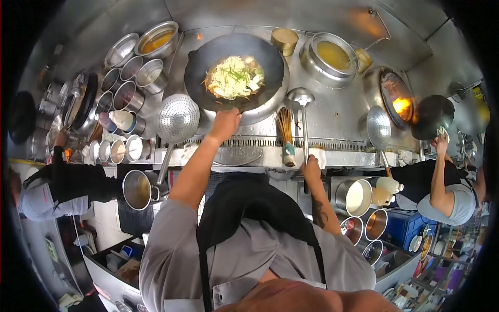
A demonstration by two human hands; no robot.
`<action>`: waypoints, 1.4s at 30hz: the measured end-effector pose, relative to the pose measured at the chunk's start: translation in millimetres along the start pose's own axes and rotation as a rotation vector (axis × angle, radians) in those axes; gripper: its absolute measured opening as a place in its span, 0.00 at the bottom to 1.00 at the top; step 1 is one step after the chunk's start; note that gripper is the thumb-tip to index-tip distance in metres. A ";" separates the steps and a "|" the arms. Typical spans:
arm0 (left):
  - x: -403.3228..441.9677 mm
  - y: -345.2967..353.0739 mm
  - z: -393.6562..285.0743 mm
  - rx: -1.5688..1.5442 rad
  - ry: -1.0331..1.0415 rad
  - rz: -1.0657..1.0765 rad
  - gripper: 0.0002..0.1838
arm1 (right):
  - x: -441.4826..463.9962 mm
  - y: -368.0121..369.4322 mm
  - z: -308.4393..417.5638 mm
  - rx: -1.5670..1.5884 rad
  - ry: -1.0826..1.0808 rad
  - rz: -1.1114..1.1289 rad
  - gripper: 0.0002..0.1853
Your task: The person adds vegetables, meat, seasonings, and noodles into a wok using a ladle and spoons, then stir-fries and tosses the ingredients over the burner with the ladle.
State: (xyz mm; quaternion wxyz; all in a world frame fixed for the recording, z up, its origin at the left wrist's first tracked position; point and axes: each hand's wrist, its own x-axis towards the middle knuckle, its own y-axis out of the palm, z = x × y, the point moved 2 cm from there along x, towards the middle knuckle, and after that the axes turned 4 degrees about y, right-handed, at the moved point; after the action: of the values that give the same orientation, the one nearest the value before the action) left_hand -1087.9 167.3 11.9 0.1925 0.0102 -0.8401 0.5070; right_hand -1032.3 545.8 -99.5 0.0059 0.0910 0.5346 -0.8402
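Note:
My left hand (226,125) is closed on the near rim of a large black wok (200,78) that sits on the burner ring. Inside the wok lies a heap of pale shredded food with green strips (235,77). My right hand (311,167) grips the handle of a metal ladle (301,96), its bowl resting over the steel counter to the right of the wok. Between the two, a bamboo wok brush (285,127) stands against the counter's front edge. Left of my left hand is a perforated strainer (178,118).
Metal pots and a bowl of orange liquid (157,42) crowd the left counter. A pot of yellow liquid (333,55) stands back right. Flames (402,105) burn in a right-hand burner, where a co-worker's hand (441,140) holds another wok (432,115). Another person (41,192) works at left.

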 end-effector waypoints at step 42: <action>-371.7 -65.2 -34.4 0.356 -0.743 -0.397 0.24 | 305.0 -170.1 89.1 2.196 0.211 0.596 0.02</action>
State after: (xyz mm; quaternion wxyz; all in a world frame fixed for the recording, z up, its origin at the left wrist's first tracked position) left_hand -719.2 98.9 -42.7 -0.0331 0.3850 -0.7337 0.5590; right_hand -1363.5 565.2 41.3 0.0774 0.2403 -0.5338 -0.8071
